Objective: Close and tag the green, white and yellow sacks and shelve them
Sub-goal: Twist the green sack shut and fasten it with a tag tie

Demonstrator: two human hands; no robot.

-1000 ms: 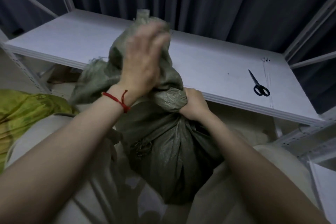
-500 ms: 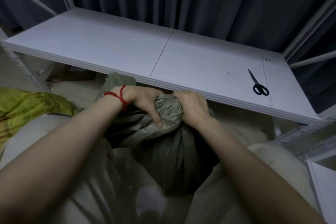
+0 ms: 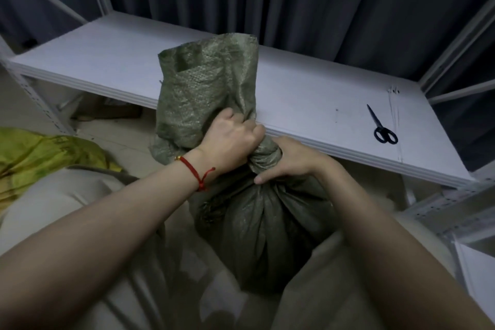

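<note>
Sack (image 3: 262,230) in left hand (image 3: 232,143), right hand (image 3: 292,161)

Both bare forearms reach forward and meet at centre. The left grip (image 3: 230,142) is fisted round the twisted neck of the green sack (image 3: 209,83). The right grip (image 3: 290,162) curls round it just below, thumb stretched leftward.
</note>
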